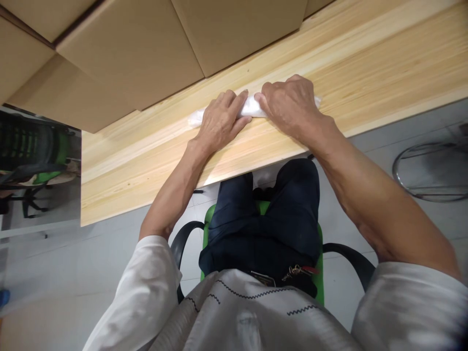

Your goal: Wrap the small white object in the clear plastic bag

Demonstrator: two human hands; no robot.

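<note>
A long, white rolled bundle (252,107), with a thin plastic-like wrap, lies along the wooden table (153,161). My left hand (221,117) is wrapped over its left part, fingers on the far side and thumb on the near side. Over the right part, my right hand (290,105) curls with its thumb against the roll. Between the two hands a short stretch of white shows, and a crumpled end sticks out past each hand. What is inside the wrap cannot be made out.
Large cardboard boxes (131,48) stand along the table's far side, close beyond my hands. The table's near edge runs just above my knees. I sit on a green chair (320,273) with black armrests. A round metal stool frame (431,195) is on the floor at right.
</note>
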